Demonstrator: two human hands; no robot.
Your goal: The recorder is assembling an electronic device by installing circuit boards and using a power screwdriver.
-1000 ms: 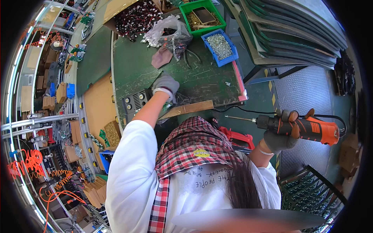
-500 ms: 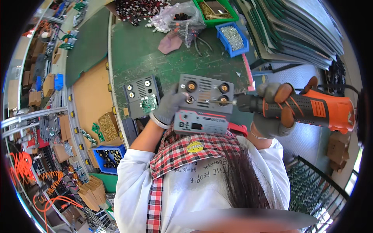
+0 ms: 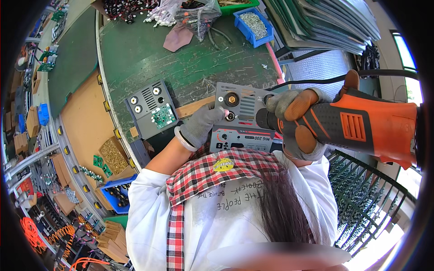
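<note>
A grey slotted panel (image 3: 246, 105) with round brass-centred sockets and a printed control strip stands in front of my apron. My left hand (image 3: 202, 127), in a grey glove, closes on its left edge, a bare fingertip beside the lower left socket (image 3: 230, 116). In my right hand (image 3: 299, 121), also gloved, is an orange and black power drill (image 3: 357, 123). Its chuck overlaps the panel's right side, and the bit points left toward that lower left socket. Whether the tip touches anything is too small to tell. The drill and hand hide the panel's right-hand sockets partly or wholly.
Left of the panel, a similar grey panel (image 3: 149, 95) lies with a green circuit board (image 3: 163, 116) on it. Farther back are a blue bin of small metal parts (image 3: 254, 26), pliers (image 3: 216, 39) and a pink cloth (image 3: 177, 37). The drill's black cord (image 3: 334, 80) crosses at right.
The drill has come left, its chuck now over the panel's right side. My left hand still holds the panel's left edge. The whole view has shifted.
</note>
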